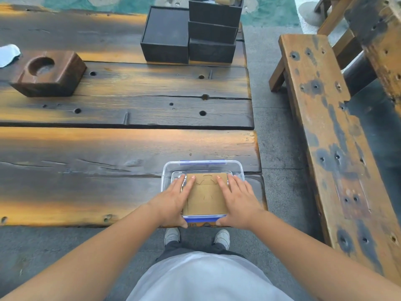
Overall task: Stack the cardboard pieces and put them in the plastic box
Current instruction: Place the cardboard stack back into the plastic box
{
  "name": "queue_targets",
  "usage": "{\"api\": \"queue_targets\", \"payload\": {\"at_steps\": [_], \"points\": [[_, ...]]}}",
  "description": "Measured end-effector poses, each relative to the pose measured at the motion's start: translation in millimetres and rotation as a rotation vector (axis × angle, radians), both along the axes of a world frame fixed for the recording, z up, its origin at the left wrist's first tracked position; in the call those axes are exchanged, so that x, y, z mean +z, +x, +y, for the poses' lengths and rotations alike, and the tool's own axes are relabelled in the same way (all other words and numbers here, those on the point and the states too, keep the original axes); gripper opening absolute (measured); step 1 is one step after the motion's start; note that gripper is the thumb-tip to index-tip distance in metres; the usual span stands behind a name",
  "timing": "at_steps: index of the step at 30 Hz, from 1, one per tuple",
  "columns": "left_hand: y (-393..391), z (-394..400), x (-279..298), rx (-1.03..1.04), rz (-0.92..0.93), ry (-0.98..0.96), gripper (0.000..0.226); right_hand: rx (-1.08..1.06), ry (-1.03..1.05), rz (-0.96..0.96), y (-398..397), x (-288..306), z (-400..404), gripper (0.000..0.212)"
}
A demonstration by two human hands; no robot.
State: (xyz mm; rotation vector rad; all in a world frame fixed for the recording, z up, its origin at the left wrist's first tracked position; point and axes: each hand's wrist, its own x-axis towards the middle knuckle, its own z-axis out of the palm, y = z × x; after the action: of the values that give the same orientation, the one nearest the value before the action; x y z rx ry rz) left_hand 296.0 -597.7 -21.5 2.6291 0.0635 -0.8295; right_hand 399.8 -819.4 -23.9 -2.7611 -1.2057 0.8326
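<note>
Nearest the camera, a pale shirt and two white shoes [221, 237] are showing on the grey floor, and both bare forearms are reaching forward over the near edge of the tabletop [86, 192]. The left hand [173, 203] is lying flat, palm down, its fingers spread over the left side of the cardboard pieces [206, 198] and its thumb hooking the near rim of the plastic box [236, 168]; its grip is apart, pressing rather than clamped on anything. The right hand [237, 203] is mirroring it on the right side, fingers extended and apart on the cardboard, thumb touching the blue clip at the box's near edge. The cardboard pieces are sitting as a neat brown stack inside the clear plastic box, filling most of it, with faint curved cut lines showing on the top sheet. The box is resting near the right end of the tabletop's closest plank, with another blue clip on its far rim. Farther back to the left, a dark wooden block [50, 72] with a round hollow is standing on the planks, and a white scrap [8, 54] is lying just beyond it. At the far edge, several black boxes [188, 35] are standing stacked together. To the right, a weathered wooden bench [325, 127] is running alongside.
</note>
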Motion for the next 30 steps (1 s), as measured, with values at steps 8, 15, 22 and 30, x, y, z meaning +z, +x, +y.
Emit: {"api": "queue_targets", "payload": {"at_steps": [8, 15, 22, 30], "points": [[7, -17, 12, 1.32, 0.197, -0.858, 0.05, -1.013, 0.468, 0.407, 6, -4, -31, 0.076], [24, -25, -4, 1.466, 0.302, -0.95, 0.046, -1.221, 0.601, 0.764, 6, -26, -33, 0.06], [30, -29, -9, 1.466, 0.299, -0.87, 0.043, -1.226, 0.62, 0.795, 7, -27, -31, 0.079], [33, -43, -13, 1.424, 0.318, -0.848, 0.045, -1.228, 0.649, 0.836, 9, -23, -30, 0.077]]}}
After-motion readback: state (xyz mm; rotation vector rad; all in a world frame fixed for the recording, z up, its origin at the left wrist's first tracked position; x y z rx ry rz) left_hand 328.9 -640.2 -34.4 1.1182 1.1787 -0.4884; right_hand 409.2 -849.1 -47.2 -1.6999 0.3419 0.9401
